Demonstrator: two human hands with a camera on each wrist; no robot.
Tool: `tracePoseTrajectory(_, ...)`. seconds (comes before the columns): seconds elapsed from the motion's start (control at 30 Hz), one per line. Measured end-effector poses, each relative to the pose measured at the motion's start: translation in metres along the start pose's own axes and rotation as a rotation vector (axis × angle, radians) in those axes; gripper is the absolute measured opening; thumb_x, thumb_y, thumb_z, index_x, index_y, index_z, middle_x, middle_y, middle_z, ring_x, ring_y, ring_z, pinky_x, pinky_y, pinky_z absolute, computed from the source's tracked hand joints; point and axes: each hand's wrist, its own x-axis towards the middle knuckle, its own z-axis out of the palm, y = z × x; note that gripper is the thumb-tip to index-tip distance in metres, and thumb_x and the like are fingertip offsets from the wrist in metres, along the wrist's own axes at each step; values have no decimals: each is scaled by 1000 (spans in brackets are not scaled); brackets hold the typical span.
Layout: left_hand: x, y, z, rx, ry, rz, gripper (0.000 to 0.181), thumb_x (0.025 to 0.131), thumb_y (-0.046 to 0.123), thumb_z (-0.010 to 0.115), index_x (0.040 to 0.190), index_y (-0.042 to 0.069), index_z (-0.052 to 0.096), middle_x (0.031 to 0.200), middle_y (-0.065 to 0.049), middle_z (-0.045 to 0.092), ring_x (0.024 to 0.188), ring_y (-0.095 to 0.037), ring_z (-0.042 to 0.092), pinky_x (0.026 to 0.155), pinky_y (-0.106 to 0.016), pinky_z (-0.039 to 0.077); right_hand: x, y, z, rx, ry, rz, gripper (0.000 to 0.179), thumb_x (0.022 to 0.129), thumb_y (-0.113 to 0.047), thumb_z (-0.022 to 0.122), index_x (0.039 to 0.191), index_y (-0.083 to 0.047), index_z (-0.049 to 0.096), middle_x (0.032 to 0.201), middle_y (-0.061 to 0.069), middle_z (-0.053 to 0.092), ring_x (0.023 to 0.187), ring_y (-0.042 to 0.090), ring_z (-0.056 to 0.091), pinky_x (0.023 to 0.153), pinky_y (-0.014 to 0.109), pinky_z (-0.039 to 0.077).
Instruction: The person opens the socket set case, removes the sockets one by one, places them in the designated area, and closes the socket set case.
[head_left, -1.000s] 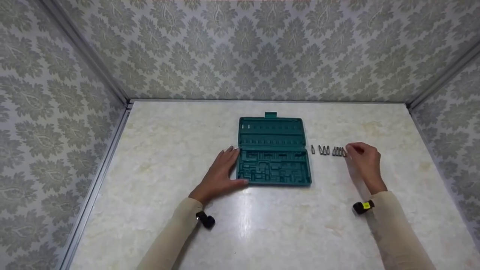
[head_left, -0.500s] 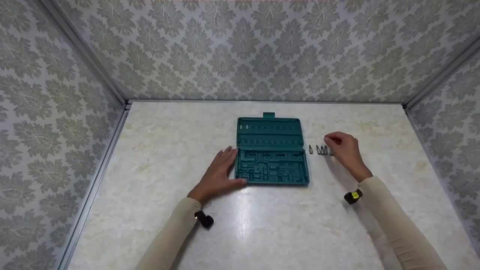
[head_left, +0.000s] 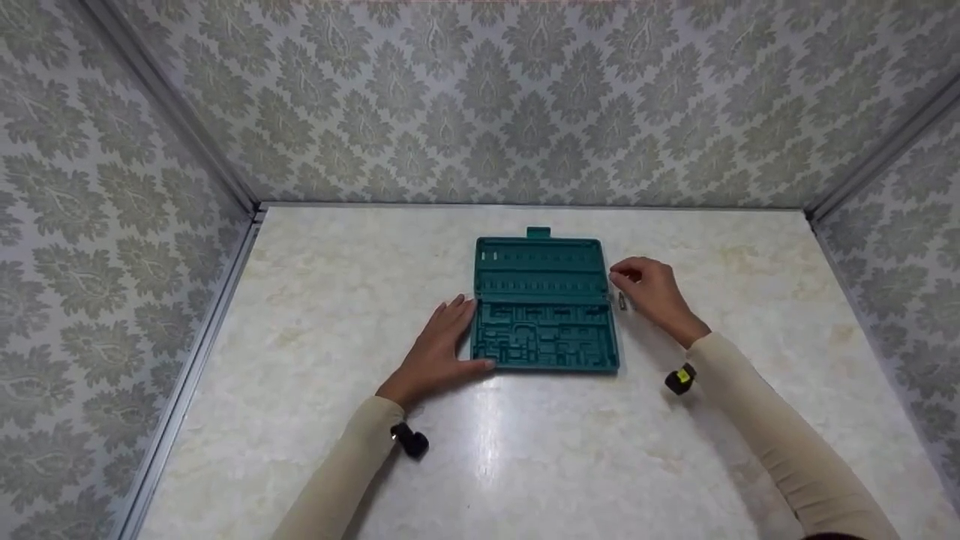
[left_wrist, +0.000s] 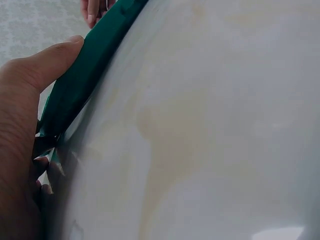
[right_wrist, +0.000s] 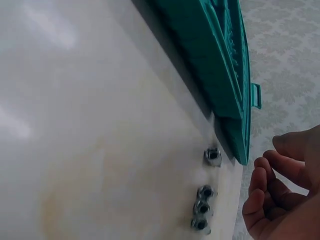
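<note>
A green plastic tool case point(head_left: 544, 370) lies unfolded on the table, its moulded recesses facing up. My left hand point(head_left: 435, 360) rests at its front left corner, thumb on the front edge and straight fingers along the left side. To the right of the case my right hand point(head_left: 658, 294) hovers with curled fingers, thumb and index close together. Whether something small is between them cannot be seen. Below that hand stands a metal socket bit point(head_left: 622, 301); the right wrist view shows this socket bit point(right_wrist: 213, 156) with a square opening, and several more socket bits point(right_wrist: 202, 207) beside it.
The marbled white table point(head_left: 360, 247) ends at a patterned wall point(head_left: 487, 97) at the back, with more walls left and right. A latch point(head_left: 538, 232) sticks out from the lid's far edge.
My right hand has moved left from the far end of the row of socket bits to the case's right edge, covering most of the row. My left hand stays in place.
</note>
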Motion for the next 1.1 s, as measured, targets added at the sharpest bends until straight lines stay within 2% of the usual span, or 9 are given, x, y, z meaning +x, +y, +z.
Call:
tracePoseTrajectory(0.1,0,-2,2,3,7,10,117,89,79,72,178,22,21,183,7,22,170,-13,8,138,-40,3,4,-6,7,18,-35,-6,26,112,-14,65,127,3,77,117,17,75,99,28,67,86,42,55)
tracePoseTrajectory(0.27,1,-3,3,-3,6,16,119,88,80,73,178,24,20,183,9,21,171,-13,8,138,-39,3,11,-15,18,28,-69,-66,25,112,-13,65,127,4,77,119,19,75,104,30,68,90,48,56)
tracePoseTrajectory(0.57,1,0,5,-17,-4,-20,120,86,84,71,179,27,19,184,8,19,170,-11,5,138,-41,4,25,-26,33,22,-109,-86,25,111,-13,68,128,3,77,123,18,74,108,32,69,95,53,58)
tracePoseTrajectory(0.73,0,0,4,-16,-6,-22,120,87,82,73,179,27,18,184,7,18,170,-11,5,138,-41,5,33,-34,40,27,-137,-119,26,111,-13,68,129,3,77,122,18,75,104,32,69,93,53,58)
tracePoseTrajectory(1.1,-1,-3,1,-20,-10,-16,118,89,82,71,179,27,17,185,6,17,170,-11,5,138,-41,5,53,-50,65,55,-185,-171,27,110,-14,70,130,2,77,123,17,74,109,32,70,97,54,58)
